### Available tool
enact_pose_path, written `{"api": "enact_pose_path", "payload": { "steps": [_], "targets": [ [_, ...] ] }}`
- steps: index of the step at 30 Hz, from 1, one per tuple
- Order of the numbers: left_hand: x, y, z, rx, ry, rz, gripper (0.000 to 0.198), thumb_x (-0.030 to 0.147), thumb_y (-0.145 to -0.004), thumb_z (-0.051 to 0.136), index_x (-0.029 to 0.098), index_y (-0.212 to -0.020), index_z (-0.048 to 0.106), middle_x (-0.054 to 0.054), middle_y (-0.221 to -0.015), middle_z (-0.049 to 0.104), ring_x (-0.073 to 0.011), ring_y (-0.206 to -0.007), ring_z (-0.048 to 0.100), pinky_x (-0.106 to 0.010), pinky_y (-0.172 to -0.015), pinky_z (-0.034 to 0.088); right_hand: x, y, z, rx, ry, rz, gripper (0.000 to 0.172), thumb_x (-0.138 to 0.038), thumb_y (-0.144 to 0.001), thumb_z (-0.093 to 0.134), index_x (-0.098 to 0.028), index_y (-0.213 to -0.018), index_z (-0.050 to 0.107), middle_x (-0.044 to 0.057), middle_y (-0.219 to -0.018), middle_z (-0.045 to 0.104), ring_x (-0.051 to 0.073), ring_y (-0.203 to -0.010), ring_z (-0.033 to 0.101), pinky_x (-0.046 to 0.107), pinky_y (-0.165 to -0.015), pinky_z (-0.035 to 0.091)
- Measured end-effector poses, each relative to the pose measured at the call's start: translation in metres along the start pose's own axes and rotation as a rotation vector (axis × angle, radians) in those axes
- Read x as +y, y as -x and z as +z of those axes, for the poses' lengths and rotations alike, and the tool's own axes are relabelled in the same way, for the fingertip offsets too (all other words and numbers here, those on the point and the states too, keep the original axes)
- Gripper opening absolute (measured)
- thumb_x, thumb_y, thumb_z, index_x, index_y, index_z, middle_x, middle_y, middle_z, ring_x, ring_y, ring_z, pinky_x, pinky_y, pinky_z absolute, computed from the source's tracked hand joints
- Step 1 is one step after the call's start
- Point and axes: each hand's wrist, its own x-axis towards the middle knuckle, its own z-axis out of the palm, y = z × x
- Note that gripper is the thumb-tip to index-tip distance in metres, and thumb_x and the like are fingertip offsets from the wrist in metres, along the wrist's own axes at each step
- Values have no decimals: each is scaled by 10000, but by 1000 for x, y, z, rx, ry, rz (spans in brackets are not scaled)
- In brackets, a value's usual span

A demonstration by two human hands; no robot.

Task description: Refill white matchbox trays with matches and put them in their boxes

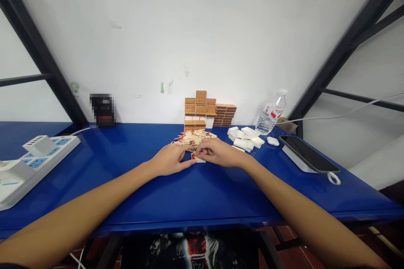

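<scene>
Head view: one small match tray (201, 161) sits on the blue table (158, 201), directly in front of the match pile (191, 136) and between the two hands. The tray contains matches; red heads show at its left end, and the right fingers cover part of the contents. Further white trays (244, 138) lie in a loose heap to the right, at various angles, some resting on others. Behind the match pile, matchboxes (201, 108) stand in a stepped stack against the wall, with white layers visible low in the stack. Adjoining them on the right is a column of boxes (224, 115) with dark brown sides. Their contents cannot be determined. A transparent bottle (272, 113) with a white cap and a red-and-white label holds clear liquid and leans to the right.

Appearance of the tray: white, shallow, rectangular, open at the top, long front wall facing the wearer. The loose matches have pale sticks and red heads, and point in mixed directions.

Left hand (172, 159): thumb extended, its tip at the tray's left end; fingers bent near the pile. A firm grip cannot be confirmed. Right hand (219, 152): fingers curled down over the tray; whether they pinch a match cannot be determined.
</scene>
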Motion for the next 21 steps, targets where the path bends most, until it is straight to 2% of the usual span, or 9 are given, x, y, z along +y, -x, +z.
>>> {"api": "enact_pose_path", "payload": {
  "steps": [7, 14, 18, 21],
  "targets": [
    [1, 0, 1, -24, -46, -21, 351, 525, -965, 581, 235, -1125, 694, 39, -639, 585, -148, -574, 552, -270, -572, 330, 1, -1, 2, 29, -13, -32, 105, -169, -929, 655, -186, -969, 751, 29, -841, 640, 155, -759, 537, 275, -724, 388],
    [0, -1, 4, -22, -83, -27, 383, 549, -958, 580, 225, -1123, 701, 31, -642, 591, -155, -575, 560, -281, -573, 333, 3, -2, 3, 79, -1, -24, 98, -200, -933, 648, -190, -943, 745, 21, -795, 634, 150, -715, 526, 270, -693, 379],
    [0, -1, 4, -29, -72, -41, 363, 522, -961, 595, 232, -1153, 695, 42, -625, 583, -155, -571, 555, -277, -577, 334, 13, 3, -13, 178, 62, 33, 133, -239, -948, 626, -186, -910, 742, 33, -793, 651, 157, -719, 552, 270, -681, 375],
    [-1, -2, 3, 2, -55, -26, 357, 527, -961, 599, 228, -1129, 699, 40, -640, 592, -152, -590, 558, -273, -592, 348, 34, 14, -37, 233, 237, 158, 135, -244, -939, 622, -183, -913, 739, 55, -820, 681, 174, -726, 569, 281, -672, 368]
  ]
}}
